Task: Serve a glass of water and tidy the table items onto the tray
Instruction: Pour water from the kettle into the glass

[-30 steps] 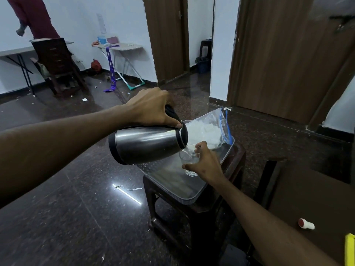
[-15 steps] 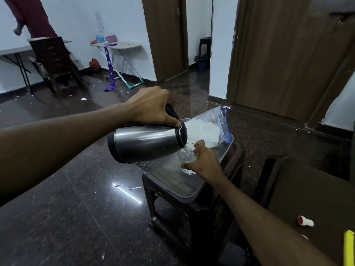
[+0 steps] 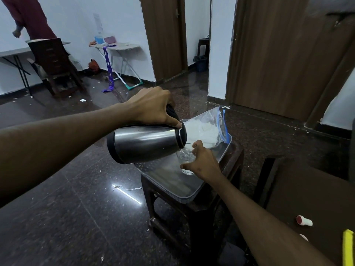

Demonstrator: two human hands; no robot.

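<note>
The left hand [image 3: 153, 107] gripped the tipped stainless-steel flask [image 3: 146, 144] by its black handle, spout over the clear drinking glass [image 3: 185, 155]; the right hand [image 3: 203, 163] clasped that glass, steadying it on the translucent plastic tray [image 3: 172, 181].

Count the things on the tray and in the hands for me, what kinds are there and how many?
Steel jug, tipped, held by the left hand: 1
Glass, held by the right hand: 1
Plastic bag: 1
Tray: 1
Total: 4
</note>
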